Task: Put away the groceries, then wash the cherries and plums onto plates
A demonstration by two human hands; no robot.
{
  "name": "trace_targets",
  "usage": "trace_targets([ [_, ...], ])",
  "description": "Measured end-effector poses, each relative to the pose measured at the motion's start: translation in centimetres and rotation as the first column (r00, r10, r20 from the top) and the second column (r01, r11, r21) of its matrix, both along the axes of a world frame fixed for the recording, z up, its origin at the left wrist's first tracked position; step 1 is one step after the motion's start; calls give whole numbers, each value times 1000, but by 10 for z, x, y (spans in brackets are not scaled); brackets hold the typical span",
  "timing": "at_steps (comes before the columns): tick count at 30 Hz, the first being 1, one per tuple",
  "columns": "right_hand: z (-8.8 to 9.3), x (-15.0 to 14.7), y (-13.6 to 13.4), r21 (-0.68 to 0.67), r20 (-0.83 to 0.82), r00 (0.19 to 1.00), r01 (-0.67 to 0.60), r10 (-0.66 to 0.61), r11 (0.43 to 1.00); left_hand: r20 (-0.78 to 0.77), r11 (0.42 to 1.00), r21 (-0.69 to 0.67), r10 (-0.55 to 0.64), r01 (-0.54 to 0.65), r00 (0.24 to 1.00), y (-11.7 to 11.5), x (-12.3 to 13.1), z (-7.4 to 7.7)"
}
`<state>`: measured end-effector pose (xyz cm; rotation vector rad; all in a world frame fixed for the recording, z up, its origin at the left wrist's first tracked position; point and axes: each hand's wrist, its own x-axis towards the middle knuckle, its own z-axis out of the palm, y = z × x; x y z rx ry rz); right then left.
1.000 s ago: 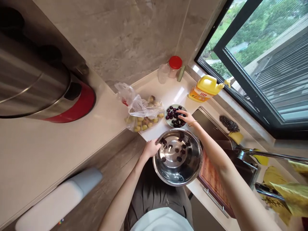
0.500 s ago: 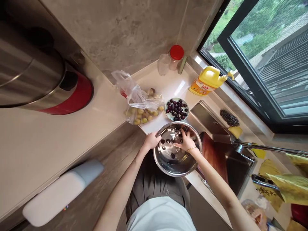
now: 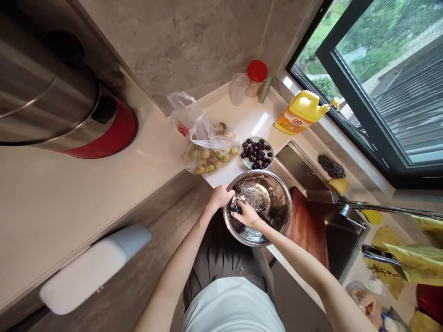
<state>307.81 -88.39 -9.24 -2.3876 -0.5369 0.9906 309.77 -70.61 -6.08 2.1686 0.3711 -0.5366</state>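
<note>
A shiny steel basin (image 3: 284, 203) with water and several dark grapes (image 3: 237, 190) in it sits at the counter edge, close to my body. My left hand (image 3: 221, 196) is closed on its left rim, thumb over the edge. Inside the basin, my right hand (image 3: 248, 214) reaches to the left side with fingers apart, touching the water and dark grapes. Whether any grape lies under those fingers is hidden. Just behind the basin, a pale bowl (image 3: 242, 159) holds more dark grapes (image 3: 256, 153).
Left of the pale bowl lies a plastic bag (image 3: 204, 138) of yellow-green fruit. Behind stand a clear cup (image 3: 238, 89), a red-lidded jar (image 3: 256, 76) and a yellow detergent bottle (image 3: 300, 113). The sink (image 3: 297, 161) at right holds a wooden board (image 3: 309, 226), with a faucet (image 3: 346, 210) beyond.
My right hand has swept from the basin's right side to its left, stirring the water; grapes have shifted left. My left hand still holds the rim.
</note>
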Motion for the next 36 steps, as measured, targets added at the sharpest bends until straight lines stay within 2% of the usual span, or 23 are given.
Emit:
trace_targets([
  [3, 2, -3, 0, 56, -204, 976, 88, -75, 995, -10, 1000, -5, 8, -8, 1000, 0, 0, -1],
  [5, 4, -4, -1, 38, -409, 900, 178, -148, 983, 6, 1000, -21, 8, -8, 1000, 0, 0, -1],
  [8, 8, -3, -5, 8, -696, 684, 311, -218, 951, 33, 1000, -23, 8, -7, 999, 0, -1, -2],
  [10, 11, 0, -8, 11, -810, 542, 395, -224, 919, 29, 1000, -17, 6, -6, 1000, 0, -1, -2],
  [12, 15, 6, -13, 10, -901, 389, 461, -192, 887, 17, 1000, -11, 3, -2, 1000, 0, -1, -2],
  [15, 22, 18, -21, 14, -988, 137, 552, -74, 834, 20, 1000, -11, 2, -1, 1000, 0, -1, -2],
  [17, 28, 26, -25, 12, -999, 46, 639, -23, 769, 29, 1000, -14, 4, -4, 1000, 0, -1, -3],
  [18, 32, 29, -27, 10, -999, 38, 683, -23, 731, 29, 1000, -14, 5, -4, 1000, 0, -1, -3],
  [20, 40, 33, -29, 24, -995, 80, 749, -54, 662, 20, 1000, -12, 6, -5, 1000, 0, -1, -4],
  [23, 51, 36, -31, 120, -964, 242, 772, -113, 625, 18, 1000, -30, 7, -6, 1000, 0, -1, -3],
  [25, 56, 38, -33, 174, -910, 365, 765, -196, 620, 31, 999, -49, 7, -5, 999, 1, -1, -3],
  [26, 58, 38, -34, 180, -885, 396, 777, -246, 603, 36, 999, -52, 6, -5, 999, 1, -1, -2],
  [28, 60, 38, -36, 171, -876, 371, 836, -307, 522, 33, 999, -43, 1, 1, 999, 1, -1, -1],
  [31, 61, 36, -37, 145, -934, 253, 914, -254, 378, 18, 1000, -23, -11, 12, 1000, 1, -1, 0],
  [33, 60, 34, -38, 101, -944, 199, 934, -262, 343, 14, 1000, -17, -11, 11, 1000, 1, -1, 0],
  [36, 60, 34, -38, 65, -948, 165, 936, -270, 345, 13, 1000, -2, -13, 13, 1000, 0, -1, 1],
])
